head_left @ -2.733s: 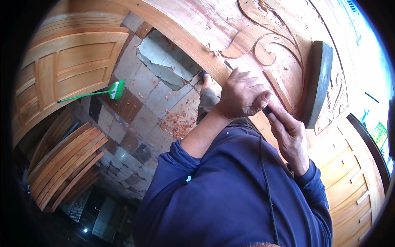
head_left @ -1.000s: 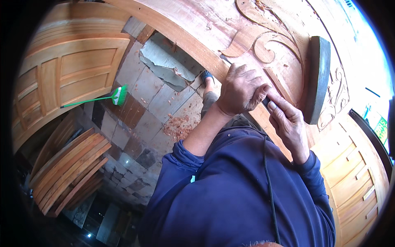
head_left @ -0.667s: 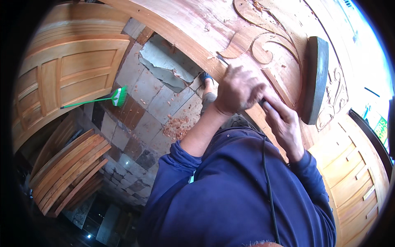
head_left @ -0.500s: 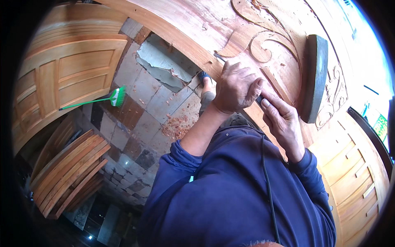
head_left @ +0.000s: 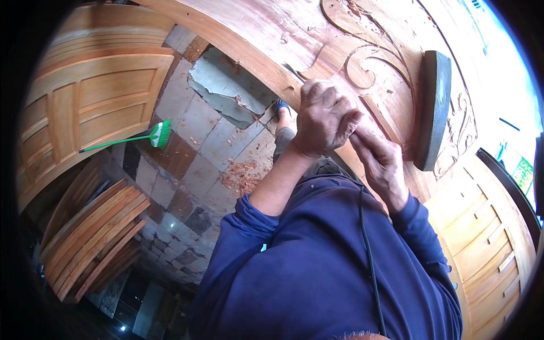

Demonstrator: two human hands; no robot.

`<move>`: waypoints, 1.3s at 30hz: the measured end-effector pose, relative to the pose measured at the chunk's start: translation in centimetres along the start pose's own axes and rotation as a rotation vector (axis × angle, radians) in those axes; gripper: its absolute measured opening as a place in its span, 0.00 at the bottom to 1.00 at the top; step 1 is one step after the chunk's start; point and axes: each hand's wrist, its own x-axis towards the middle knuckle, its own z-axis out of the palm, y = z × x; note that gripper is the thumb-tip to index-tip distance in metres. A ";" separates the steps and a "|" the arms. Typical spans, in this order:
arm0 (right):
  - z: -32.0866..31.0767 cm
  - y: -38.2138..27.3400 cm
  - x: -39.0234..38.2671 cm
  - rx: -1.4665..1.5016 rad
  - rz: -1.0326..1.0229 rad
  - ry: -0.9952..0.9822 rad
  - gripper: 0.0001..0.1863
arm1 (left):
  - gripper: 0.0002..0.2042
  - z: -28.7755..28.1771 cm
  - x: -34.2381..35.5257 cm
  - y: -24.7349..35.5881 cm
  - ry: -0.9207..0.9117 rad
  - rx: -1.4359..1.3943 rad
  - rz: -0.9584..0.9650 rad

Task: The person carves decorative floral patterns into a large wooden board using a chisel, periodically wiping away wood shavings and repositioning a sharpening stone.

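Observation:
My left hand (head_left: 326, 120) is closed around the shaft of a carving chisel (head_left: 293, 73). Its thin metal blade sticks out past the knuckles, against the near edge of a carved wooden panel (head_left: 283, 34). Close behind, my right hand (head_left: 381, 161) wraps the handle end, which the fingers cover. Raised scrollwork (head_left: 362, 68) in pale brown wood curls just beyond both hands. To the right of them a dark, slightly curved block (head_left: 435, 110) rests on the panel, touched by neither hand.
Wood shavings (head_left: 243, 177) litter the tiled floor on the left. A green broom (head_left: 160, 135) lies near a panelled door (head_left: 113, 102). Curved boards (head_left: 99, 235) are stacked at lower left. Another panelled door (head_left: 487, 238) is at the right.
My right hand has shifted a little left and closer to my left hand, covering the dark handle seen before. The chisel blade has moved slightly left along the panel's edge.

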 end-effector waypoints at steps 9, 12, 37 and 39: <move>-2.9 -0.1 -3.6 0.075 0.313 -0.056 0.15 | 0.15 1.8 -0.8 1.4 0.006 -0.129 0.148; -3.3 -1.9 -2.6 0.084 0.381 -0.101 0.16 | 0.16 1.8 -0.7 1.2 0.011 -0.133 0.107; -3.7 -3.1 -1.3 0.122 0.353 -0.130 0.17 | 0.17 2.0 -0.1 1.6 0.089 -0.202 0.023; -3.6 -3.9 -0.6 0.089 0.370 -0.145 0.17 | 0.17 2.2 -0.2 1.5 0.149 -0.243 0.088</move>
